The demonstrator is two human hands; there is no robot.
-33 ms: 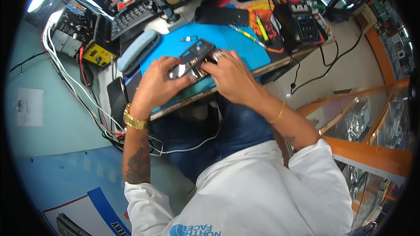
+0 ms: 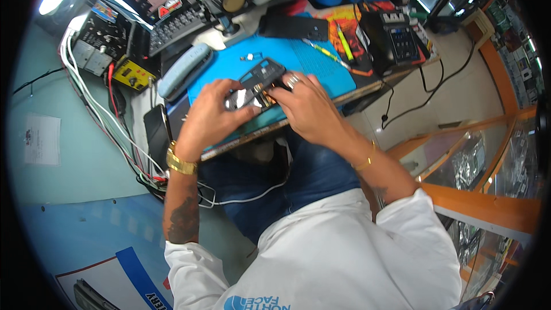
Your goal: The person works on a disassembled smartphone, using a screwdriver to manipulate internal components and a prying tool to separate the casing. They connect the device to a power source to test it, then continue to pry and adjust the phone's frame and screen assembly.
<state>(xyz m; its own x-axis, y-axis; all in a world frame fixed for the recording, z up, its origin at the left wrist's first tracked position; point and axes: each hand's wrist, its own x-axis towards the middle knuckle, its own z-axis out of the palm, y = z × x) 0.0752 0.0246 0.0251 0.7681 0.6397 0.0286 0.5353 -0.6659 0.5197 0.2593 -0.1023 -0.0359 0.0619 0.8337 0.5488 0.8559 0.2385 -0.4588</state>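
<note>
While left hand (image 2: 213,109) and right hand (image 2: 308,102) hold the phone (image 2: 263,75), its length slants away-right.

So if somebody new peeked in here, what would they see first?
Probably the bright blue mat in the upper middle of the picture, with a dark, opened-up phone-like device over it, between the left hand and the right hand. Next might come the wide gold band on the left wrist, or the yellow panel over at the upper left.
</note>
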